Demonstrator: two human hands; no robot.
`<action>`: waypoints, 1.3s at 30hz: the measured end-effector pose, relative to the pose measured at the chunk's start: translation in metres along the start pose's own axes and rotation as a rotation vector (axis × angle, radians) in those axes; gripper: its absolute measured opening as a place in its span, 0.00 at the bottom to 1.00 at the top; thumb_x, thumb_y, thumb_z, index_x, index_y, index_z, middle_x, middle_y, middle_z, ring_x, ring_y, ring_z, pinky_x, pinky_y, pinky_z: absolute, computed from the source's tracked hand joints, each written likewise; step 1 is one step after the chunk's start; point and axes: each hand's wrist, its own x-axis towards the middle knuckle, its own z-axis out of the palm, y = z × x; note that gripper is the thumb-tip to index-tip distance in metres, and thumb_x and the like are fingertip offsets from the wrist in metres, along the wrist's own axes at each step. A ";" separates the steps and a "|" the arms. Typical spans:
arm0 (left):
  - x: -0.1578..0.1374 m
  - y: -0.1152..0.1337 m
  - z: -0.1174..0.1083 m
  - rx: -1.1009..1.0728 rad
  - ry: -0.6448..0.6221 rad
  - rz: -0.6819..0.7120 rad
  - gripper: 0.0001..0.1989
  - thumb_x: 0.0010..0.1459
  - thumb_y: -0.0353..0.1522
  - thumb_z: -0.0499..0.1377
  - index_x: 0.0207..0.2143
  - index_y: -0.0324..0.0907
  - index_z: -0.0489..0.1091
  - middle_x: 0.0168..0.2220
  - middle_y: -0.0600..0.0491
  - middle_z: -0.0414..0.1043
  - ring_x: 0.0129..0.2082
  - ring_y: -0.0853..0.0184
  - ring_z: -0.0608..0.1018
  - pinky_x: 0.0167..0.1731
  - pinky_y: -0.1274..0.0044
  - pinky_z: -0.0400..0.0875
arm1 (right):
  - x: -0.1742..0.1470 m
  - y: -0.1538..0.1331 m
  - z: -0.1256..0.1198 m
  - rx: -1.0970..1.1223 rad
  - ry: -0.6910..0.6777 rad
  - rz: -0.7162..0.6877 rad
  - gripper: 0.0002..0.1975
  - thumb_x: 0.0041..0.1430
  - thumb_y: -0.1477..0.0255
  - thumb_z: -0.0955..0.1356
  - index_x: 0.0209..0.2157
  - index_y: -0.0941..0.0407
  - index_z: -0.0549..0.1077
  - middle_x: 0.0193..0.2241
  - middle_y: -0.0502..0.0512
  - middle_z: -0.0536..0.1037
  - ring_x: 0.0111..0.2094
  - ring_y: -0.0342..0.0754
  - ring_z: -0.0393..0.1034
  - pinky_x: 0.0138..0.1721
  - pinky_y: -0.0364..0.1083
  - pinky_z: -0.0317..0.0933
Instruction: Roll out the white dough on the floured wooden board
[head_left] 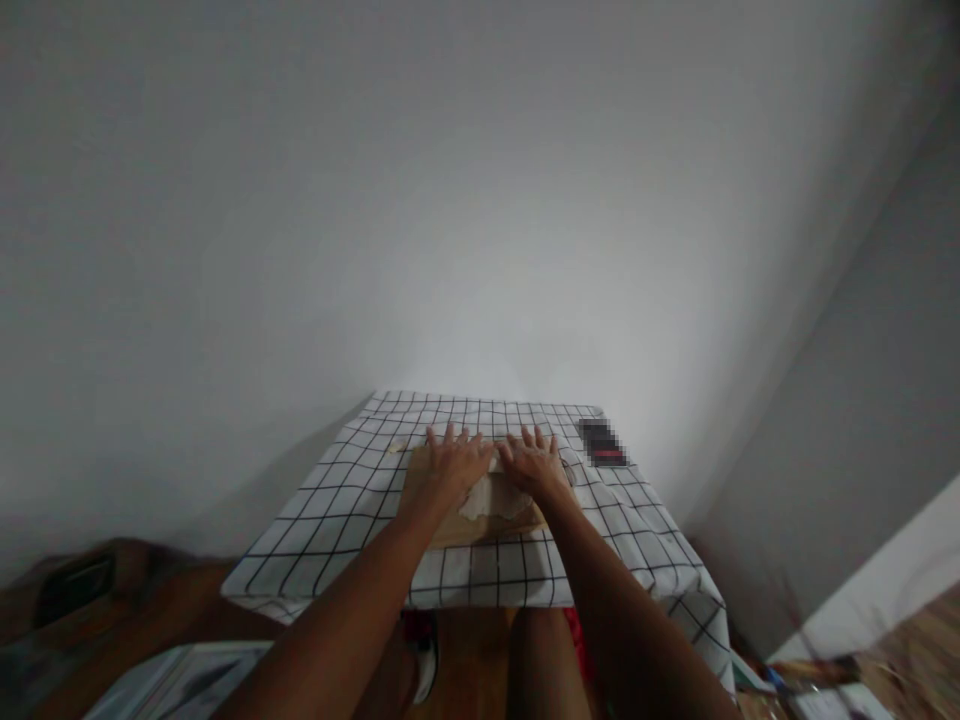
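A wooden board (420,500) lies on the table, with a flat pale sheet that looks like dough (491,497) spread over it. My left hand (457,460) reaches over the far left part of the board, palm down, fingers stretched and apart. Beside it, my right hand (531,462) is also palm down with spread fingers, over the far right part of the sheet. The thumbs nearly meet. Something pale shows between the hands, but what lies under the palms is hidden.
A black-and-white checked cloth (330,500) covers the table, which stands against a pale wall (480,200). A dark, pixelated flat item (602,443) lies at the right. A small yellowish bit (396,448) is left of the board. Various items (832,700) sit low at the right.
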 end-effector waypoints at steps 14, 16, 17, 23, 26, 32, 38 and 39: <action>0.100 -0.014 0.028 -0.102 -0.145 0.004 0.31 0.69 0.50 0.37 0.65 0.53 0.65 0.69 0.49 0.60 0.70 0.41 0.55 0.61 0.37 0.43 | 0.106 0.024 0.018 0.136 -0.042 0.047 0.39 0.68 0.42 0.47 0.71 0.48 0.55 0.74 0.56 0.43 0.73 0.61 0.31 0.67 0.72 0.32; 0.111 -0.015 0.031 -0.114 -0.152 0.001 0.30 0.70 0.49 0.38 0.64 0.53 0.66 0.68 0.50 0.62 0.69 0.41 0.57 0.62 0.38 0.44 | 0.117 0.026 0.018 0.146 -0.049 0.046 0.39 0.68 0.43 0.48 0.70 0.49 0.55 0.74 0.57 0.43 0.73 0.61 0.31 0.66 0.73 0.33; 0.115 -0.015 0.032 -0.121 -0.150 -0.001 0.30 0.70 0.49 0.38 0.63 0.53 0.66 0.68 0.51 0.62 0.69 0.42 0.58 0.62 0.38 0.45 | 0.121 0.026 0.017 0.152 -0.051 0.044 0.39 0.69 0.43 0.47 0.70 0.49 0.56 0.74 0.57 0.43 0.73 0.62 0.31 0.66 0.74 0.33; 0.130 -0.015 0.037 -0.134 -0.097 -0.002 0.28 0.70 0.46 0.38 0.57 0.50 0.72 0.63 0.48 0.70 0.66 0.44 0.62 0.61 0.40 0.48 | 0.137 0.028 0.018 0.139 -0.058 0.039 0.37 0.70 0.45 0.48 0.70 0.50 0.57 0.74 0.57 0.44 0.73 0.61 0.31 0.66 0.73 0.32; 0.130 -0.015 0.036 -0.118 -0.091 0.006 0.28 0.70 0.46 0.39 0.55 0.49 0.74 0.60 0.46 0.73 0.64 0.45 0.65 0.60 0.41 0.49 | 0.138 0.029 0.018 0.138 -0.057 0.033 0.37 0.70 0.45 0.49 0.69 0.49 0.58 0.73 0.58 0.45 0.73 0.62 0.32 0.65 0.74 0.33; 0.123 -0.015 0.036 -0.102 -0.130 0.003 0.30 0.69 0.50 0.40 0.57 0.49 0.72 0.60 0.44 0.72 0.63 0.45 0.67 0.60 0.41 0.51 | 0.131 0.028 0.018 0.102 -0.095 0.060 0.35 0.71 0.47 0.50 0.69 0.49 0.57 0.73 0.59 0.45 0.73 0.63 0.36 0.65 0.72 0.38; 0.106 -0.013 0.031 -0.122 -0.201 -0.038 0.30 0.67 0.51 0.42 0.60 0.48 0.69 0.65 0.43 0.67 0.64 0.45 0.66 0.60 0.43 0.53 | 0.115 0.022 0.017 0.059 -0.158 0.137 0.34 0.70 0.50 0.55 0.70 0.49 0.55 0.72 0.63 0.49 0.71 0.65 0.40 0.63 0.73 0.42; 0.101 -0.013 0.030 -0.116 -0.198 -0.035 0.29 0.67 0.50 0.43 0.59 0.48 0.70 0.64 0.43 0.68 0.64 0.45 0.66 0.59 0.43 0.54 | 0.110 0.021 0.016 0.059 -0.164 0.145 0.34 0.69 0.50 0.56 0.70 0.50 0.55 0.72 0.63 0.49 0.71 0.65 0.40 0.63 0.73 0.41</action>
